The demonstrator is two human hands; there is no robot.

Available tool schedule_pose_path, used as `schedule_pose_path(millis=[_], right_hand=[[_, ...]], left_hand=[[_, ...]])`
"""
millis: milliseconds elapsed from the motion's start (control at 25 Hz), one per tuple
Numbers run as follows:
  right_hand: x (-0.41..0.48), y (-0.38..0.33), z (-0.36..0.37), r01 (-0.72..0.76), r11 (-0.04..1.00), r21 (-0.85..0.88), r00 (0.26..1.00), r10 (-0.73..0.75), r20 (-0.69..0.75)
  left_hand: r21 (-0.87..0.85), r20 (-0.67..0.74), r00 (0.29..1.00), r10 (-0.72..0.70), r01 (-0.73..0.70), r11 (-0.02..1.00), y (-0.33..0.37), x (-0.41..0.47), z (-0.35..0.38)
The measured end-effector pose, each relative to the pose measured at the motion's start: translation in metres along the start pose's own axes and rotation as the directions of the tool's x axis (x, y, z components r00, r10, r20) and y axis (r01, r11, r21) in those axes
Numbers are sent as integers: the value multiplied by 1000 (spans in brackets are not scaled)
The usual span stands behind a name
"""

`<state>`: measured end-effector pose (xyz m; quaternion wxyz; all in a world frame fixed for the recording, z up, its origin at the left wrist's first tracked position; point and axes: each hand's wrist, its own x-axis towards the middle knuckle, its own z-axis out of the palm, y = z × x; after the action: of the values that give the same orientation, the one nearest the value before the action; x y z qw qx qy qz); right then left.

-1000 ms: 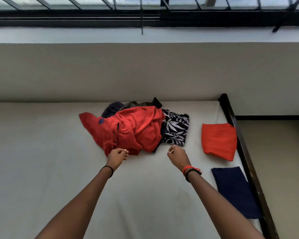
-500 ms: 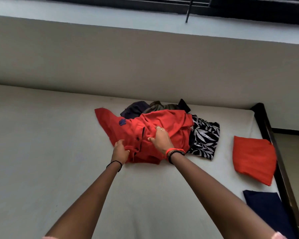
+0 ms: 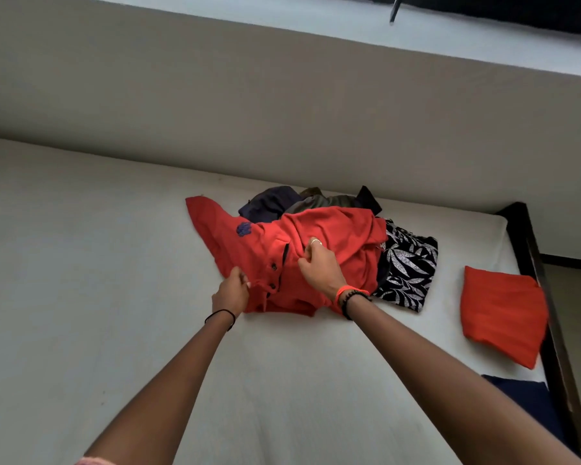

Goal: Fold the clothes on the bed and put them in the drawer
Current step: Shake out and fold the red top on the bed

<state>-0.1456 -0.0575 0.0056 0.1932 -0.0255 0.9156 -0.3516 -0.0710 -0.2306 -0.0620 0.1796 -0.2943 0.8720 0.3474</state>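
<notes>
Nearest, at five o'clock from the hands, a folded navy-blue cloth (image 3: 525, 399) lies flat at the bed's right edge. Just beyond it, at about three o'clock, sits a folded red-orange cloth square (image 3: 502, 313). Both look finished and ready for the drawer, which is not in view.

On the pale grey bed (image 3: 98, 313) both arms reach forward. The left hand (image 3: 232, 292) has its fingers curled, pinching the near-left hem of the crumpled red polo shirt with dark buttons and a blue chest logo (image 3: 346, 229). The right hand (image 3: 319, 268), with a ring on one finger, bunches a fold of the same shirt near its middle, just right of the button placket. The shirt lies heaped on the bed, one part stretched toward ten o'clock.

At two o'clock from the shirt and touching it lies a black-and-white leaf-print garment (image 3: 408, 263). At twelve o'clock a dark navy and olive heap of clothes (image 3: 282, 204) is partly under the shirt, close to the beige wall (image 3: 282, 112).

The step in hand appears to be picking the red shirt off the heap to fold it. The next move likely calls for lifting it clear of the clothes beneath and spreading it flat on the open bed at seven o'clock.
</notes>
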Motion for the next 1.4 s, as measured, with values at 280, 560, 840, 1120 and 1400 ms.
schedule_pose_path(millis=[280,560,840,1120,1400], right_hand=[[-45,-44,-7,-185,892,413,978,127,162],[-123,-67,-55,-107,830,547,979,-9,205],[-204,-45,-131,-88,859,505,968,-46,247],[-248,-65,-240,-4,989,145,879,-66,471],[-258,-122,-347,76,879,471,996,-43,-81]], left_hand=[[-576,629,745,-224,639,509,31,-57,-24],[-845,516,836,-186,533,52,49,-90,-33],[-891,-36,963,-266,90,445,115,-181,-70],[-639,-314,947,61,-258,725,210,-284,-95],[-331,-382,778,499,-620,712,284,-375,-120]])
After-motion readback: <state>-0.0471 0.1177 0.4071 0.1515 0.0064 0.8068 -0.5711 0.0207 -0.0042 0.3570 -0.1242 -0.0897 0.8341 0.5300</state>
